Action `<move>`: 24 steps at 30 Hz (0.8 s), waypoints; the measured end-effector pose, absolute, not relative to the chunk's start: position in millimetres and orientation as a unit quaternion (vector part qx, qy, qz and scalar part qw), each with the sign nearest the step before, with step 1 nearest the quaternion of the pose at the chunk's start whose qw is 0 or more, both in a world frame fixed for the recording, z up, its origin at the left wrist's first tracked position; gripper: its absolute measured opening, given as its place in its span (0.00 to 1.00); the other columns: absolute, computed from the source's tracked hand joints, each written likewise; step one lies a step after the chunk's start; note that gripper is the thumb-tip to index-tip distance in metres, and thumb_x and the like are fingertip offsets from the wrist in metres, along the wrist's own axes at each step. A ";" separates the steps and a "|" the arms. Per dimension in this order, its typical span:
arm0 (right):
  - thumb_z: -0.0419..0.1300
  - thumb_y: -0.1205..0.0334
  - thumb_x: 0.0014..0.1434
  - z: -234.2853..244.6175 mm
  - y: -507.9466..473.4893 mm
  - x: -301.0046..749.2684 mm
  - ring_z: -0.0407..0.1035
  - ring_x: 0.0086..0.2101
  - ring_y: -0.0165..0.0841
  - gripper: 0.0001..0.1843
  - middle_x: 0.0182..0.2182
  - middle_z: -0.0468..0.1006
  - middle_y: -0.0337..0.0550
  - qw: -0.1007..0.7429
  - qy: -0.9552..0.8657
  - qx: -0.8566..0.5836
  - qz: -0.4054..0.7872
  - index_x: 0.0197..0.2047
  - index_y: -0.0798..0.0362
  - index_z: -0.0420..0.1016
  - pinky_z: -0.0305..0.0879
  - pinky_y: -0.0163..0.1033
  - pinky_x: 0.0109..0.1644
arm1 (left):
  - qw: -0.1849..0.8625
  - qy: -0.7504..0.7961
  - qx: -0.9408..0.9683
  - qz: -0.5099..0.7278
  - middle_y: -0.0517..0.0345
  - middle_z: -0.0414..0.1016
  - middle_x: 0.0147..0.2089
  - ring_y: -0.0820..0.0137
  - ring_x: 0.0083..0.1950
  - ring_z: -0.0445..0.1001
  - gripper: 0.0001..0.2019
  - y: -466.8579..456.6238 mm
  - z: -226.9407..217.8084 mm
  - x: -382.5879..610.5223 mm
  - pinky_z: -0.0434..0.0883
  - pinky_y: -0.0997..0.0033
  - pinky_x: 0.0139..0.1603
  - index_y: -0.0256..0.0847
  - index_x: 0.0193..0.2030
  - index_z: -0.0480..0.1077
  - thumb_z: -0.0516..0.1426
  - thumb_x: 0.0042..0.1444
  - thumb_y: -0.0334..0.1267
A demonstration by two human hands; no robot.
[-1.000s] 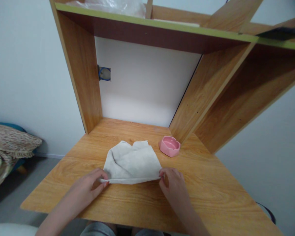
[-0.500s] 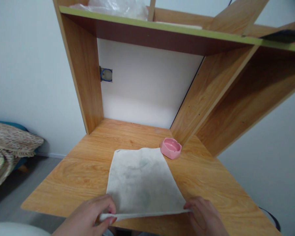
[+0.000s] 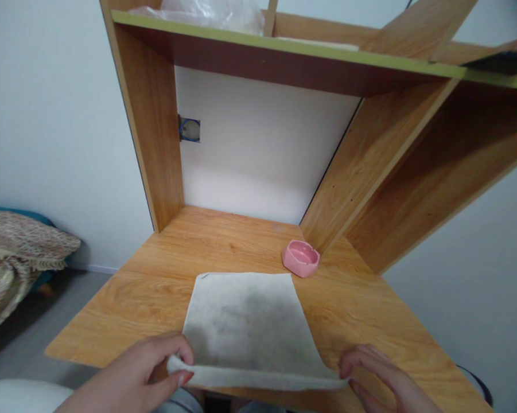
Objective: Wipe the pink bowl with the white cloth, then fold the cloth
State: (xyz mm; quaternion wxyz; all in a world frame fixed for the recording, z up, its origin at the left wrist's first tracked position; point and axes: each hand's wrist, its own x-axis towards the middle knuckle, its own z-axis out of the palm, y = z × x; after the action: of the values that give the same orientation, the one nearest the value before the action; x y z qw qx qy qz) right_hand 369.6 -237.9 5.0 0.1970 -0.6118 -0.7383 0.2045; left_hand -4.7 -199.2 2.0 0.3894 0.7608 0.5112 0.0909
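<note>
A white cloth (image 3: 245, 321) with a grey smudge lies spread flat on the wooden desk (image 3: 163, 275), its near edge lifted at the desk's front. My left hand (image 3: 150, 373) pinches the cloth's near left corner between thumb and fingers. My right hand (image 3: 378, 373) grips the near right corner with curled fingers. A small pink dish (image 3: 300, 257) sits just beyond the cloth's far right corner, apart from it.
Wooden uprights (image 3: 155, 126) and a slanted panel (image 3: 370, 155) flank the desk's recess, under a green-edged shelf (image 3: 284, 46) holding clear plastic (image 3: 210, 11). A wall socket (image 3: 189, 129) shows at the back left. A patterned blanket (image 3: 17, 252) lies far left.
The crumpled cloth has been pulled toward me and spread out flat. Both hands drew back to the desk's front edge, holding its near corners.
</note>
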 end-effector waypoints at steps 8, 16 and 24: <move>0.49 0.64 0.49 -0.9 -145.7 347.2 0.69 0.30 0.34 0.12 0.26 0.76 0.43 0.177 -0.695 -0.677 0.163 0.29 0.53 0.74 0.60 0.36 0.34 | 0.266 0.592 0.749 0.135 0.58 0.74 0.37 0.67 0.39 0.71 0.10 -144.7 6.0 14.7 0.62 0.72 0.38 0.42 0.36 0.69 0.48 0.54 0.39; 0.49 0.71 0.52 5.5 -107.4 313.5 0.69 0.39 0.40 0.14 0.35 0.78 0.51 0.008 -0.679 -0.732 -0.051 0.34 0.54 0.75 0.51 0.41 0.40 | 0.133 0.637 0.751 0.111 0.53 0.71 0.43 0.66 0.39 0.72 0.10 -107.1 -2.7 36.6 0.63 0.72 0.34 0.40 0.37 0.68 0.46 0.56 0.35; 0.47 0.71 0.55 0.3 -93.4 310.4 0.70 0.38 0.38 0.13 0.36 0.77 0.51 -0.003 -0.669 -0.740 -0.064 0.38 0.56 0.72 0.54 0.40 0.41 | 0.062 0.667 0.734 0.112 0.52 0.66 0.48 0.65 0.38 0.73 0.11 -98.6 -11.3 50.2 0.66 0.68 0.34 0.40 0.43 0.66 0.46 0.58 0.36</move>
State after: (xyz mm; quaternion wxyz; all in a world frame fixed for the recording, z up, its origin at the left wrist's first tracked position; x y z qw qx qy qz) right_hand 310.4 -93.4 0.3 -0.0030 -0.7403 -0.6692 -0.0636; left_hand 50.2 -98.6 -11.3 0.0617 0.7343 0.6667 0.1120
